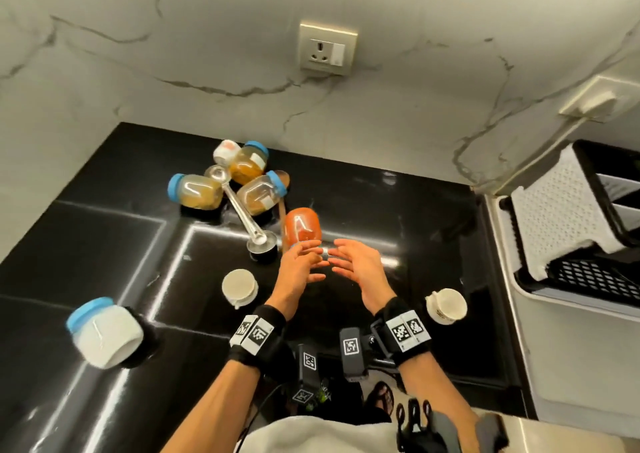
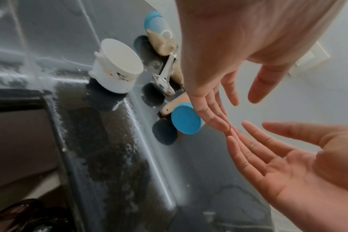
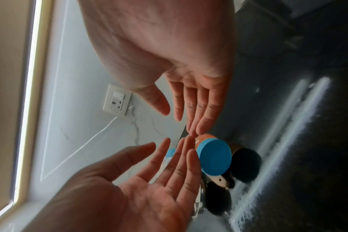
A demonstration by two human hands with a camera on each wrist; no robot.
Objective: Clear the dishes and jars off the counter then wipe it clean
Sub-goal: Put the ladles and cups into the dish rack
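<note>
Near the middle of the black counter (image 1: 398, 210), both hands are held palms facing each other, just short of the orange jar (image 1: 302, 226). Left hand (image 1: 300, 268) and right hand (image 1: 358, 268): fingers straight, slightly spread, nothing gripped; fingertips of the two hands nearly meet in the wrist views. Contact with the jar cannot be confirmed from the head view; in the wrist views a gap is seen between the fingertips and its blue lid (image 3: 213, 157).

The posture is judged to be a two-handed approach: palms set apart about as wide as the jar so it can be cupped from both sides.

The orange jar stands upright, with a steel spoon (image 1: 242, 207) and a wooden spoon handle (image 2: 172, 106) just beside it. Toward the back edge, three amber jars (image 1: 221, 184) are clustered, touching, with a small white jar (image 1: 225, 150) behind them. Near the front edge two white cups (image 1: 239, 286) are placed, one on each side of the forearms. A white-filled jar (image 1: 105, 331) sits toward the front-left corner.

Nothing appears cleared yet; wiping is judged far off. A drying rack (image 1: 571, 217) is seen past the right edge, a likely drop point.
</note>
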